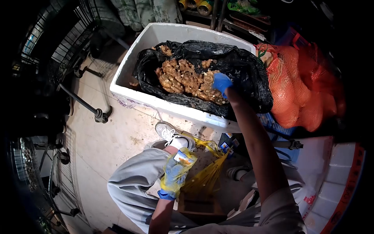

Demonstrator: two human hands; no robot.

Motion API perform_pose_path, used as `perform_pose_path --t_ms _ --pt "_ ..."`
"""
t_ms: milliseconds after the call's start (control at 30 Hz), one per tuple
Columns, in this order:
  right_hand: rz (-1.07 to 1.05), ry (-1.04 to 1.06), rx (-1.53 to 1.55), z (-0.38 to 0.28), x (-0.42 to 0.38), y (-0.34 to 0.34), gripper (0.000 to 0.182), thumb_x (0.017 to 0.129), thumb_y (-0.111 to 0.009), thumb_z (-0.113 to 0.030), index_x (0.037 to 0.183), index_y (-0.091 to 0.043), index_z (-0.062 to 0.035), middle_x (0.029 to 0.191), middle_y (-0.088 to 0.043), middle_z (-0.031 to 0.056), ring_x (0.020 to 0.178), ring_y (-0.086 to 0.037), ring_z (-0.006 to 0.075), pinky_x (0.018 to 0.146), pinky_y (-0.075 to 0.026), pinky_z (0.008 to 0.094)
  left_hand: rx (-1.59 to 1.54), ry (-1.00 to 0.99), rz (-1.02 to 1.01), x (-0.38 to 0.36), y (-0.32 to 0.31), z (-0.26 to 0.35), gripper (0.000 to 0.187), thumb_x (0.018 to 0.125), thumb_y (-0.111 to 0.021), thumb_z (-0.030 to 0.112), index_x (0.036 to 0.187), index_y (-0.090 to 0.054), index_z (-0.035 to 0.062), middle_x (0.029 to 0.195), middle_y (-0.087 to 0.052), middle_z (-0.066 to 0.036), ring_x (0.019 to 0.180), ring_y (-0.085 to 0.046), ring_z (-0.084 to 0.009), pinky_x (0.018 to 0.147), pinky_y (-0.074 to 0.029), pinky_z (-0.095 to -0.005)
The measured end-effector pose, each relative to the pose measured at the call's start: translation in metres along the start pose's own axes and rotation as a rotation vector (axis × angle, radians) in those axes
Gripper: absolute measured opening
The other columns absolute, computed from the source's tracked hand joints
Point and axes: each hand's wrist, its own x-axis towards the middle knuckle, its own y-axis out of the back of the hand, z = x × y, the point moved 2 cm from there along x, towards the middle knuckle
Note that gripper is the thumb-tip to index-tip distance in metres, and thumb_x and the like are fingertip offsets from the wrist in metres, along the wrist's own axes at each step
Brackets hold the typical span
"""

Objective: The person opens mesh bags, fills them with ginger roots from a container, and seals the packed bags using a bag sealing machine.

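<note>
Brown knobbly roots that look like ginger [181,76] lie in a black plastic bag [241,58], which lines a white foam box [156,99]. My right hand [222,82], in a blue glove, reaches into the bag and touches the right end of the roots; its fingertips are hard to make out. Lower down, in front of my knee, my left hand [173,176] wears a blue glove and is wrapped in yellow mesh netting [206,175]. A small printed label [184,158] sits on the netting at its fingers.
Orange mesh sacks [296,85] stand right of the box. Wire racks on wheeled legs [101,116] line the left side. White foam boxes [333,183] are at the lower right. A shoe [167,132] rests on the tiled floor [97,156].
</note>
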Motion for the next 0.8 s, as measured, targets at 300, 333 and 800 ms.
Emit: perform_pose_path --t_ms 300,333,800 --pt "-0.140 0.028 0.121 0.003 -0.007 0.021 0.036 0.056 -0.070 -0.019 0.086 -0.058 -0.0031 0.088 -0.058 0.0173 0.084 -0.056 0.0307 0.071 -0.045 0.0380 -0.115 0.032 -0.134 0.003 -0.011 -0.006 0.030 0.077 -0.053 0.003 0.106 -0.045 0.0043 0.097 -0.052 -0.006 0.082 -0.053 -0.0147 0.070 -0.046 -0.0251" --pt "-0.115 0.059 0.177 0.000 -0.016 0.037 0.036 0.056 -0.070 -0.020 0.086 -0.058 -0.0027 0.087 -0.058 0.0175 0.084 -0.055 0.0313 0.071 -0.044 0.0379 -0.110 0.032 -0.134 0.004 -0.004 -0.008 0.030 0.077 -0.053 0.003 0.106 -0.045 0.0043 0.097 -0.052 -0.006 0.082 -0.053 -0.0147 0.070 -0.046 -0.0251" --pt "0.502 0.282 -0.037 -0.016 -0.065 0.167 0.030 0.069 -0.058 -0.011 0.097 -0.050 -0.0057 0.089 -0.051 0.0143 0.085 -0.050 0.0315 0.072 -0.043 0.0394 0.072 0.113 0.061 -0.012 -0.002 -0.018 0.028 0.079 -0.053 0.015 0.104 -0.048 0.0033 0.091 -0.055 -0.005 0.077 -0.055 -0.0117 0.064 -0.046 -0.0228"
